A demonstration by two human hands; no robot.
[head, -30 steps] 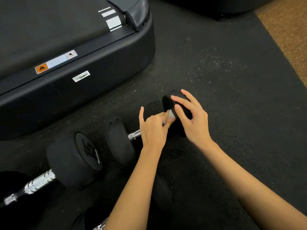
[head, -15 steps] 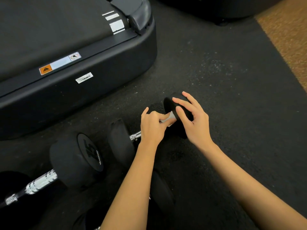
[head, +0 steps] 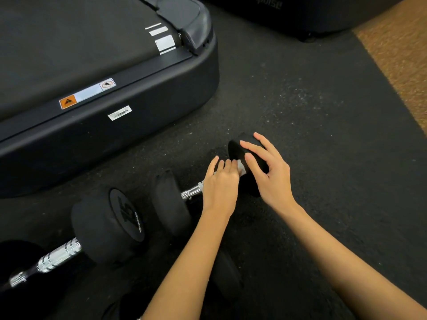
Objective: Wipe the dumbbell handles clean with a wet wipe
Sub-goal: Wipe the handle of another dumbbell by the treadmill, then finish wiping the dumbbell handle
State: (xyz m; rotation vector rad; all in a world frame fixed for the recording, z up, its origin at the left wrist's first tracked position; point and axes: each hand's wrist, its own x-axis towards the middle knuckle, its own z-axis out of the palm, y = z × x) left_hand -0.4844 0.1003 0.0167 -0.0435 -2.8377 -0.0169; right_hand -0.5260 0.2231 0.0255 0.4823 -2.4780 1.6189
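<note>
Over the handle, left hand curls round wipe.

Both forearms reach forward, left hand palm-down with fingers curled, right hand with fingers spread.

lighting is dim and even, with no clear source direction. the treadmill serves as reference: its white labels read bright but the small print is unreadable. right of it, the dumbbell handle carries small glints. shadows below it are soft and merge with black rubber. its edges curve from wide-angle distortion. slight softness overall.
</note>
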